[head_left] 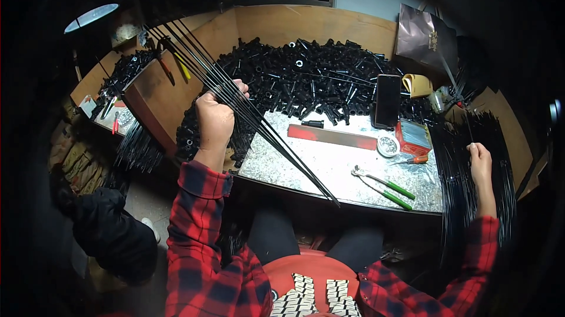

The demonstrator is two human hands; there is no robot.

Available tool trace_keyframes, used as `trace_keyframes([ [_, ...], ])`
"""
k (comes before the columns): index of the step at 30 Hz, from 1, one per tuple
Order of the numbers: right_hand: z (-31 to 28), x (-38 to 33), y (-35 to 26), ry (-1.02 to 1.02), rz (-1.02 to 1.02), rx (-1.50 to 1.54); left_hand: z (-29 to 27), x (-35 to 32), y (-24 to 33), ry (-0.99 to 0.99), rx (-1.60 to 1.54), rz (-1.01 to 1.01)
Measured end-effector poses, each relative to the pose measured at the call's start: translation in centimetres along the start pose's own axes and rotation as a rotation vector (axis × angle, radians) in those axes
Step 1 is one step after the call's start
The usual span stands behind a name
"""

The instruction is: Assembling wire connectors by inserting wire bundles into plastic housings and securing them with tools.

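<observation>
From the head view, your left hand (215,118) is clenched round a bundle of black rods (259,120), held slanting over the slab's (329,167) front edge. Your right hand (481,161) rests against the rod stack (465,158) at the right; whether it grasps any, you cannot tell. You seem to be gathering rods; adding one calls for clearing the pliers (385,186). Bare room lies mid-slab.

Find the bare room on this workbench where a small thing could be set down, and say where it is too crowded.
Bare speckled worktop lies between the red flat bar, the green-handled pliers and the rods in the left hand. A smaller patch sits left of those rods at the front edge. Crowded: the black parts heap behind, and the rod bundle by the right hand.
</observation>
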State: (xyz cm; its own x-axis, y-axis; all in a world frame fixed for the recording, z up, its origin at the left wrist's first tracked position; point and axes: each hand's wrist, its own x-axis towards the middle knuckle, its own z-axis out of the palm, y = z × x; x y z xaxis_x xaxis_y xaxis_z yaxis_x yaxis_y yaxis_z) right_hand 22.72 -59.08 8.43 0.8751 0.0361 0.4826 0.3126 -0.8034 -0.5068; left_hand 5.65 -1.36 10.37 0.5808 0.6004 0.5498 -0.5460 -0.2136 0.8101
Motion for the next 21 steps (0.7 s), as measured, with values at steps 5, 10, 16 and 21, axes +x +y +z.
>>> trace_keyframes([
  [5, 1.3, -2.2, -6.1, 0.267, -0.283, -0.789, 3.1, -0.7, 0.0, -0.095, -0.082, 0.013],
  [10, 9.5, -8.2, -18.0, -0.744, -0.302, 0.348, 6.4, -1.6, 1.6, -0.196, -0.033, -0.094],
  [16, 10.2, -14.4, -22.6, -1.3, 0.206, 1.149, 12.2, 0.4, 1.1, -0.55, -0.009, 0.059],
  [21, 13.5, -17.1, -21.7, -1.032, 0.179, 1.069, 13.4, 0.5, -1.1, -0.572, -0.078, 0.275],
])
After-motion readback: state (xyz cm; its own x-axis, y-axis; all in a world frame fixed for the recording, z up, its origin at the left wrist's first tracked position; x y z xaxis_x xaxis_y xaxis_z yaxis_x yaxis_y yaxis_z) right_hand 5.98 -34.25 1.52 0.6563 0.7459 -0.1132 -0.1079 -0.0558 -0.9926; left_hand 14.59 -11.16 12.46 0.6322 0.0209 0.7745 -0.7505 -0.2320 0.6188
